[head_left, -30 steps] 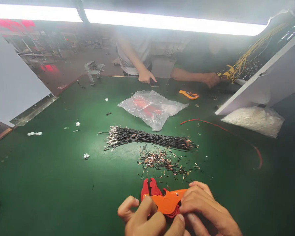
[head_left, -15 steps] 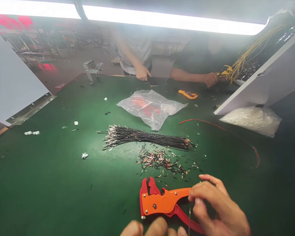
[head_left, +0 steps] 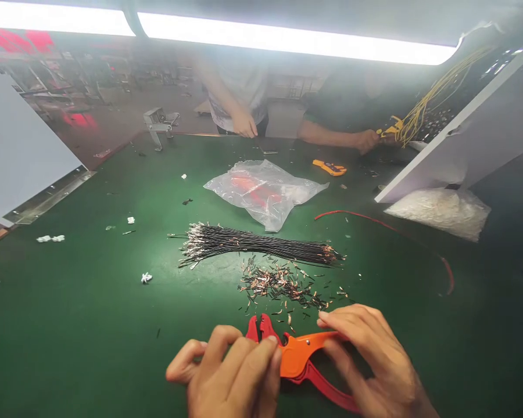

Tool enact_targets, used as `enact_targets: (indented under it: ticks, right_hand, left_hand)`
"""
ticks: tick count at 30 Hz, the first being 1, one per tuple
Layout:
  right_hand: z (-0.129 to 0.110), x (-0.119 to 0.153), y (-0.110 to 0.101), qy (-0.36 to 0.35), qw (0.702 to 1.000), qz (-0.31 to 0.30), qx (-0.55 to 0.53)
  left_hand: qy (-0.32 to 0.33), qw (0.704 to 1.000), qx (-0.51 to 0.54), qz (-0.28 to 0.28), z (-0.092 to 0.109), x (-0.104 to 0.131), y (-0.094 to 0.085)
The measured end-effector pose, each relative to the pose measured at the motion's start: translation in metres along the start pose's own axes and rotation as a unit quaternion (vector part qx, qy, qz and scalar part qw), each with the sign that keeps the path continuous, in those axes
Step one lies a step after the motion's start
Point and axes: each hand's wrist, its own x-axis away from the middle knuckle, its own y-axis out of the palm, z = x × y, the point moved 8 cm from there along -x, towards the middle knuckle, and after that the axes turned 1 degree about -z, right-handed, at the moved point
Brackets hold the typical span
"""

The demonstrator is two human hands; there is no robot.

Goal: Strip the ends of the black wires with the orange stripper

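An orange-and-red wire stripper (head_left: 294, 355) lies at the front of the green table, its red jaws pointing away from me and its handles spread to the right. My right hand (head_left: 375, 363) is at the handles, fingers over the upper orange one and thumb beneath it. Bent and held close together, the fingers of my left hand (head_left: 235, 371) cover part of the stripper's head; what they pinch is hidden. Beyond lies a bundle of black wires (head_left: 261, 244) with bare ends. Short black and copper offcuts (head_left: 283, 284) are scattered between bundle and stripper.
Behind the bundle lies a clear plastic bag (head_left: 265, 194) with red things inside. A yellow tool (head_left: 330, 168) and a red wire (head_left: 383, 222) are to its right. Another bag (head_left: 440, 212) sits by the white panel (head_left: 457, 128). Two people work across the table.
My left hand has risen from the bottom edge to the stripper's head. My right hand has shifted from pinching a thin strand to the handles. The view has moved slightly.
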Motion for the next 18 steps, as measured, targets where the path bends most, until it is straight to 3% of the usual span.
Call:
enact_targets:
  ticks: [6,11,14,16,17,18]
  right_hand:
    - [-0.008,0.015,0.016,-0.066,0.971,-0.167,0.159]
    - [-0.007,0.018,0.014,-0.045,0.972,-0.176,0.149]
    - [0.006,0.018,0.000,0.029,0.986,-0.136,0.088]
    - [0.022,0.020,-0.010,0.119,0.984,-0.130,-0.027]
    - [0.030,0.022,-0.012,0.174,0.968,-0.137,-0.118]
    - [0.036,0.026,-0.009,0.232,0.933,-0.151,-0.231]
  left_hand:
    - [0.040,0.999,-0.018,0.009,-0.014,-0.018,-0.019]
    - [0.066,0.998,-0.020,-0.001,-0.009,-0.021,-0.023]
    - [0.057,0.998,-0.015,0.010,-0.004,-0.020,-0.029]
    - [0.019,0.999,-0.009,0.037,-0.005,-0.020,-0.034]
    - [0.011,0.999,-0.009,0.046,-0.003,-0.020,-0.035]
    - [0.009,0.998,-0.010,0.054,-0.001,-0.019,-0.035]
